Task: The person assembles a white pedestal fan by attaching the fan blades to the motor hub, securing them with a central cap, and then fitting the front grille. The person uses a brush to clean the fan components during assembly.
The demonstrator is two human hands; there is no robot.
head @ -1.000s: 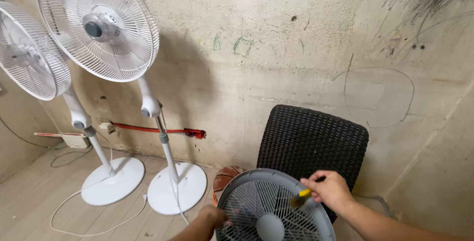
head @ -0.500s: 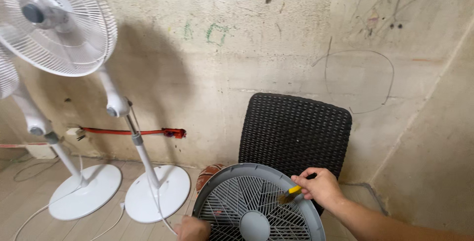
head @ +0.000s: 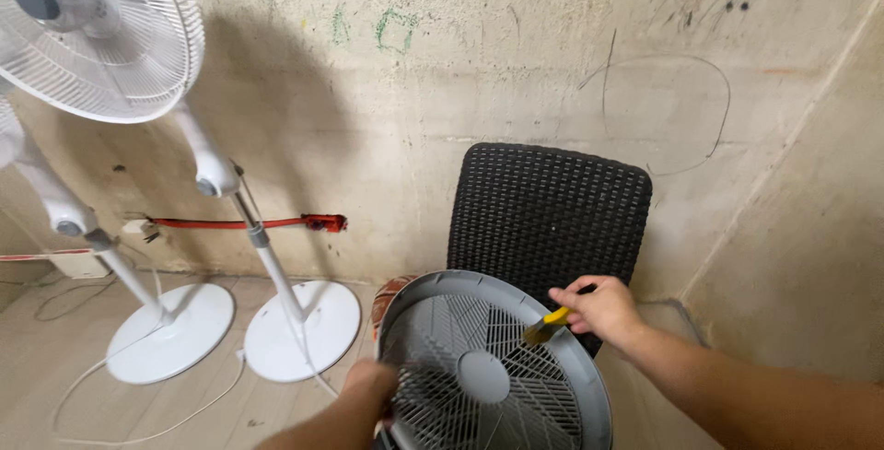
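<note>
A round grey fan grille [head: 460, 326] stands tilted low in the middle of the view, in front of a black woven chair [head: 551, 206]. My left hand [head: 371, 384] grips the grille's lower left rim. My right hand [head: 603, 309] is closed on a small tool with a yellow handle [head: 551, 320], whose dark tip rests on the grille's upper right part near the rim.
Two white pedestal fans [head: 101, 35] stand at the left against a stained concrete wall, on round bases [head: 302, 329] with cables on the floor. A red bar [head: 241, 223] runs along the wall's foot. A concrete side wall [head: 810, 229] closes the right.
The view has shifted right and down, so the white fans slid left. My right hand with the yellow tool stays at the grille's upper right; my left hand shows more on the rim.
</note>
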